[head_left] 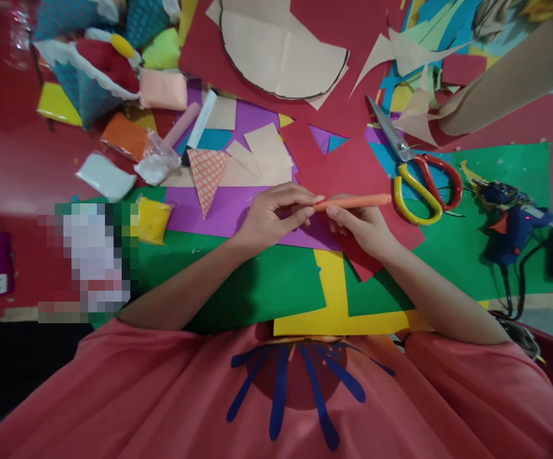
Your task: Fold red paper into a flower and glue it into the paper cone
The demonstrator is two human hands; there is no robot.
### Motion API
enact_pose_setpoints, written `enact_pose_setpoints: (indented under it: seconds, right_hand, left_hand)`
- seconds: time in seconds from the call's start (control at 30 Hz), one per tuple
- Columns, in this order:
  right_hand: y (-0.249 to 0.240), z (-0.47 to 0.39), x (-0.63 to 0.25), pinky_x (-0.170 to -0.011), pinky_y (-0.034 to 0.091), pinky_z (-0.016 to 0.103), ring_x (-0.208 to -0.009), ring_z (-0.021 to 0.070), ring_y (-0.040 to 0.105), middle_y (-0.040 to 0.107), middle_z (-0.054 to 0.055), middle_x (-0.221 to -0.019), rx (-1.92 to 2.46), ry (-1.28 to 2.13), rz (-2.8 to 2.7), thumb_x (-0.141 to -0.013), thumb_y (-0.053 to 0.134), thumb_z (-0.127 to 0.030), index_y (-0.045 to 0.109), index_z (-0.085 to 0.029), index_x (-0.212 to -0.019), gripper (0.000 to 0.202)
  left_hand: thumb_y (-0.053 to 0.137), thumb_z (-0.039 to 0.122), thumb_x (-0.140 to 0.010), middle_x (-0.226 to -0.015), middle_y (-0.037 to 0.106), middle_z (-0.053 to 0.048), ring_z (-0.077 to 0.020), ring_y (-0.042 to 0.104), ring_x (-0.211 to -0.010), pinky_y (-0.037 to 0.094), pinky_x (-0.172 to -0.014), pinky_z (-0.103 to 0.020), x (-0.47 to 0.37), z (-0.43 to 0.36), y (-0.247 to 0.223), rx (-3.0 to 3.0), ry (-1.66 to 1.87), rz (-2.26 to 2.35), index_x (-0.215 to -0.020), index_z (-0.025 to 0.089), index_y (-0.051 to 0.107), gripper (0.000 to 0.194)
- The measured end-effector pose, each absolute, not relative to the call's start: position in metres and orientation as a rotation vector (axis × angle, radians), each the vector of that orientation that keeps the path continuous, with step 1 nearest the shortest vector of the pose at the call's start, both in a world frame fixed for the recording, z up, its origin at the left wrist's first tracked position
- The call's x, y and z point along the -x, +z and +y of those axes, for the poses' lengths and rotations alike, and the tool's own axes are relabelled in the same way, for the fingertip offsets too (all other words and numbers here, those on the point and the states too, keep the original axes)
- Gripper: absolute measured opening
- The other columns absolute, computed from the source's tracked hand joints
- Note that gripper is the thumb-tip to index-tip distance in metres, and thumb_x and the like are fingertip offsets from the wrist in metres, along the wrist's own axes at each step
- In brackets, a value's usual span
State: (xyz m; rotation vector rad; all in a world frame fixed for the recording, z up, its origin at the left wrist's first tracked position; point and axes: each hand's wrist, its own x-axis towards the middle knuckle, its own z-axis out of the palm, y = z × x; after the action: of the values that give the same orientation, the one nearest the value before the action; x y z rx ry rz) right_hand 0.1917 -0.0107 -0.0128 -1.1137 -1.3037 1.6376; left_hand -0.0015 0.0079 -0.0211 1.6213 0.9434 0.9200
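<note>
A slim orange stick (360, 202), shaped like a marker, lies level between my two hands above the coloured sheets. My left hand (279, 210) pinches its left end with thumb and fingertips. Around its middle, the thumb and fingers of my right hand (357, 223) are closed, and the right end sticks out past them. Under the hands are a red paper sheet (348, 172) and a purple sheet (233, 213). A patterned paper triangle (207, 175) lies to the left. Scissors (408, 159) with one yellow and one red handle lie just to the right.
A blue glue gun (515, 233) with its cable rests on green sheets (257, 274) at the right. Clay packets such as a yellow one (153, 220) and blue cones (83, 89) crowd the left. A large beige cutout (281, 54) and a paper roll (506, 76) lie behind.
</note>
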Motion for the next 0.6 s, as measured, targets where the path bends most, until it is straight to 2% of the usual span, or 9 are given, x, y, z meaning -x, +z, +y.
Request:
enact_pose_setpoints:
  seconds: [0.2,0.3,0.37,0.47,0.6]
  right_hand:
    - [-0.0096,-0.0090,-0.1926,-0.044,0.033,0.021,-0.049,0.0065,0.045,0.054,-0.004,-0.057,1.110,1.768,-1.246,-0.078,0.070,-0.056,0.066,-0.016,-0.085,0.041]
    - [-0.0083,-0.0079,-0.1919,-0.041,0.031,0.021,-0.045,0.0060,0.044,0.053,-0.004,-0.054,1.178,1.785,-1.213,-0.075,0.071,-0.059,0.065,-0.015,-0.078,0.044]
    - [-0.0089,-0.0065,-0.1923,-0.040,0.032,0.021,-0.043,0.0058,0.045,0.055,-0.004,-0.054,1.200,1.781,-1.215,-0.073,0.072,-0.059,0.063,-0.015,-0.074,0.044]
    - [-0.0122,-0.0047,-0.1947,-0.046,0.041,0.022,-0.049,0.0078,0.052,0.061,-0.003,-0.062,1.162,1.695,-1.307,-0.072,0.077,-0.051,0.064,-0.016,-0.088,0.041]
    - [-0.0179,-0.0055,-0.1997,-0.063,0.051,0.027,-0.066,0.0139,0.063,0.070,0.002,-0.078,1.221,1.223,-1.666,-0.080,0.072,-0.034,0.064,-0.019,-0.097,0.024]
  left_hand:
    - [0.061,0.036,-0.088,-0.089,0.072,-0.004,-0.0106,0.066,-0.076,0.053,-0.068,-0.023,0.0018,0.0064,-0.0217,-1.832,1.010,0.947,-0.093,0.022,0.075,0.020]
    - [0.064,0.028,-0.085,-0.083,0.071,-0.003,-0.0108,0.064,-0.076,0.052,-0.070,-0.024,0.0006,0.0065,-0.0212,-1.903,1.108,0.940,-0.088,0.020,0.073,0.012]
    - [0.064,0.026,-0.084,-0.080,0.069,-0.003,-0.0093,0.062,-0.070,0.051,-0.063,-0.023,0.0004,0.0077,-0.0212,-1.855,1.137,0.949,-0.085,0.019,0.071,0.010]
    - [0.066,0.031,-0.082,-0.079,0.066,-0.001,-0.0057,0.058,-0.056,0.047,-0.050,-0.019,0.0013,0.0112,-0.0223,-1.608,1.090,1.021,-0.084,0.017,0.069,0.014]
    - [0.074,0.036,-0.074,-0.067,0.063,0.003,-0.0045,0.056,-0.046,0.043,-0.043,-0.017,0.0019,0.0160,-0.0254,-1.284,1.022,1.105,-0.083,0.017,0.065,0.024]
